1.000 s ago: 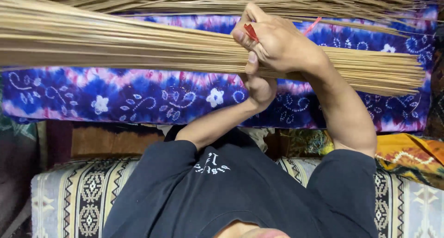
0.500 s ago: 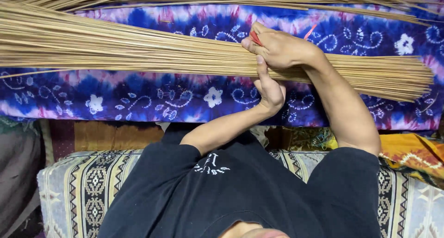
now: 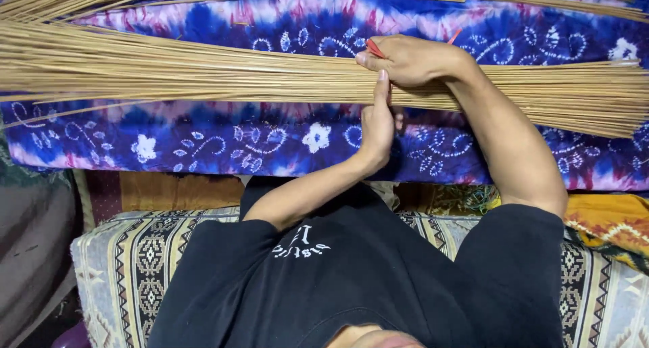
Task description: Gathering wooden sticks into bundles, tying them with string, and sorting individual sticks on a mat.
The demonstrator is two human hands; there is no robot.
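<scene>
Right hand (image 3: 414,59) clamped over the bundle of thin straw sticks (image 3: 203,71), a red strip (image 3: 374,48) pinched in its fingers, left hand (image 3: 376,121) gripping the bundle from beneath, sticks lying long across the blue tie-dye cloth (image 3: 223,135), fanning leftward past the picture's edge, cloth bare below.

Blue-purple tie-dye cloth (image 3: 203,138), patterned woven cushion (image 3: 128,253), perhaps orange fabric (image 3: 608,223)
</scene>
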